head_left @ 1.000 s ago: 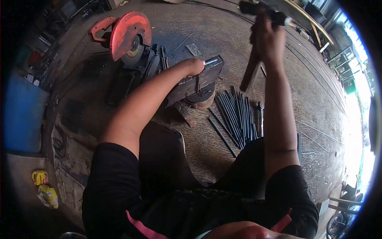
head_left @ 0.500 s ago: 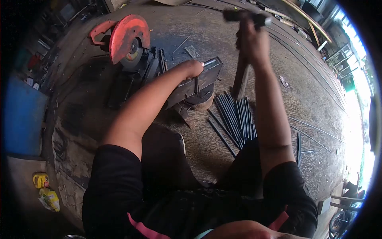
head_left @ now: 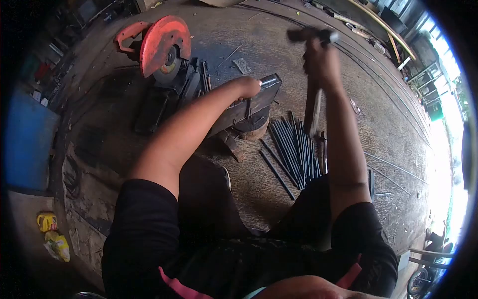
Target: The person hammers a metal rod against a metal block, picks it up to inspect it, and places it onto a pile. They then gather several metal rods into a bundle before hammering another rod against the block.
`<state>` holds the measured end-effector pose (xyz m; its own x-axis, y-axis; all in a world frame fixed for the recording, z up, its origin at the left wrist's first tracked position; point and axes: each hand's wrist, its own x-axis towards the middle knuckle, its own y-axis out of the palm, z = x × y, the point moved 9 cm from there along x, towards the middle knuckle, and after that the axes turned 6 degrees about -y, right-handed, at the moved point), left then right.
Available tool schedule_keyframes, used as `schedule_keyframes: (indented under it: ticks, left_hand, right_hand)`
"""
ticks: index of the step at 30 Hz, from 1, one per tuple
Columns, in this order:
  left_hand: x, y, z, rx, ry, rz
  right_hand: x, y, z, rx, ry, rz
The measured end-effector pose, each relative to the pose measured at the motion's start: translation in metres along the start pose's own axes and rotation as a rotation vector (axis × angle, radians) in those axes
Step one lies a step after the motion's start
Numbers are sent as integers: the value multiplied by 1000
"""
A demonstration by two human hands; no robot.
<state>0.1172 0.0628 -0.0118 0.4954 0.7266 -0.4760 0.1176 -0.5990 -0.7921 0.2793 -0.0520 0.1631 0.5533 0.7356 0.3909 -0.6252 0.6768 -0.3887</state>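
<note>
My left hand (head_left: 249,87) is closed over a metal rod (head_left: 269,80), whose bright end pokes out past my fingers. The rod lies along the top of a dark steel block or channel (head_left: 259,99), which rests on a round wooden stump (head_left: 257,131). My right hand (head_left: 322,62) grips a hammer (head_left: 312,107) by its wooden handle, close under the head. The hammer is raised to the right of the block, apart from it, and its head is a little blurred. Below it, several dark metal rods (head_left: 289,149) lie fanned out on the floor.
A red cut-off saw (head_left: 162,47) stands on the floor left of the block. Long thin bars (head_left: 393,82) stretch along the right side. A flat clear packet (head_left: 242,65) lies beyond the block. At the far left are a blue panel (head_left: 30,142) and a yellow container (head_left: 47,222).
The hammer in my right hand sits slightly lower and further right. My left hand stays on the rod at the block. The whole view has shifted a little.
</note>
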Motion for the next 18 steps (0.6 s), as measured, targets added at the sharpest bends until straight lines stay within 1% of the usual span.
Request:
schedule_keyframes:
  ticks: [1, 3, 4, 5, 6, 7, 8, 9, 11, 13, 14, 15, 16, 17, 18]
  left_hand:
    - [-5, -3, -4, 24, 30, -2]
    - [-6, -3, -7, 54, 60, -2]
    - [-4, -3, -6, 33, 51, -12]
    - [-4, -4, -4, 11, 42, -24]
    - [-1, -3, -4, 11, 40, -23]
    - [5, 0, 0, 2, -9, 6]
    - [6, 3, 2, -9, -56, 34]
    - [2, 4, 1, -15, -49, 33]
    - [-4, 0, 0, -110, -20, 75]
    - [2, 12, 2, -140, -18, 109]
    - [6, 12, 2, -123, -51, 116]
    - [8, 9, 4, -108, -84, 117]
    - [4, 8, 3, -109, -64, 134]
    - [4, 10, 5, -111, -67, 137]
    - [3, 9, 5, -136, -68, 122]
  right_hand:
    - [-11, -18, 43, 214, -58, -77]
    - [-19, -45, 77, 389, -253, -233]
    - [-26, -50, 82, 380, -267, -292]
    - [-25, -45, 72, 382, -264, -293]
    - [-21, -31, 49, 280, -248, -255]
    - [-17, -14, 20, 176, -234, -216]
    - [-11, 24, -42, -63, -255, -119]
    - [-6, 53, -90, -305, -276, -23]
    - [-47, 60, -90, -345, 164, 203]
    - [-36, 48, -80, -315, 197, 194]
    - [-28, 42, -75, -277, 216, 178]
    - [-16, 29, -43, -165, -58, 55]
    - [-26, 9, 4, -14, 54, 11]
    - [-21, -8, 32, 107, -91, -51]
    - [-28, -26, 62, 217, -134, -143]
